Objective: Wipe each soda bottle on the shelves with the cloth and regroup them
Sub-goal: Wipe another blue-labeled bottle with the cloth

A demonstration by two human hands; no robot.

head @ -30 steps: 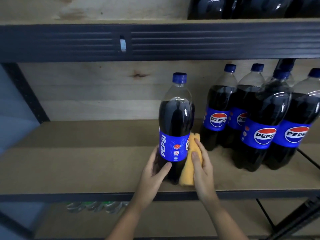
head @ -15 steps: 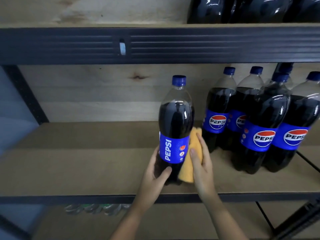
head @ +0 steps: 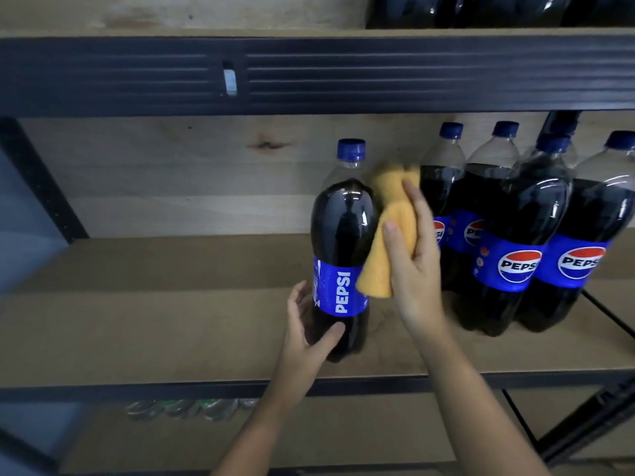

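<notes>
At centre frame we have one soda bottle standing upright on the middle shelf, apart from the group of bottles packed together at the right of the frame. Our left hand wraps its fingers and thumb round the lower body of the bottle, just under the blue label, steadying it. Our right hand grasps the yellow cloth and presses it against the bottle's right shoulder, in the narrow gap between this bottle and the nearest bottle of the group.

The risks, as we judge them: the bottle is tall and held only near its base, so a hard sideways push from the cloth up high could tip it toward the left of the frame. The back of our right hand sits just beside the group, so a wide stroke could knock the nearest one and topple its neighbours. The bottle also stands near the front edge of the shelf, so a slip of the lower grip could send it off
</notes>
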